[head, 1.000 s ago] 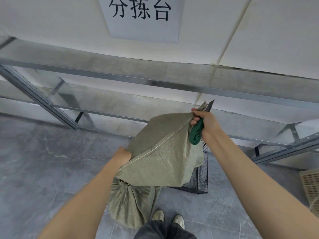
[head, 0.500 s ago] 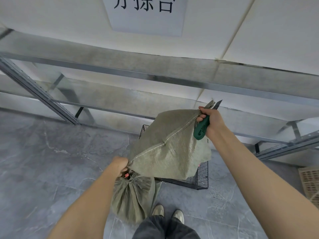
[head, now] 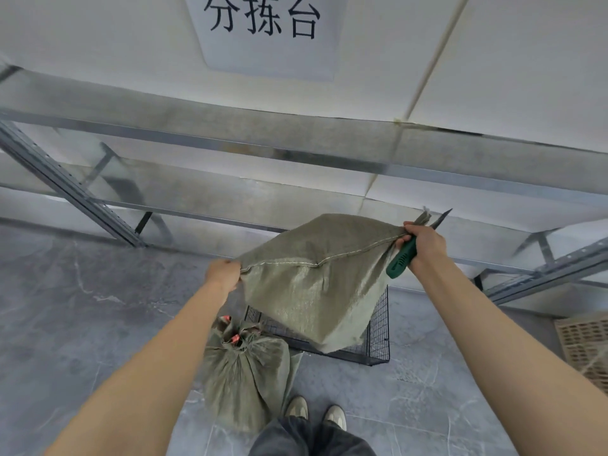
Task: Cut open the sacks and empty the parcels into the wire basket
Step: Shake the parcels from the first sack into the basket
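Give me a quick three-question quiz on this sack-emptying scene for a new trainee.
1. True or false: the right hand grips both the green-handled knife and a corner of the lifted sack.
2. What sits under the lifted sack? A) wire basket B) cardboard box C) table
3. Which hand grips the sack's other corner, with no tool?
Key: 1 true; 2 A; 3 the left hand.
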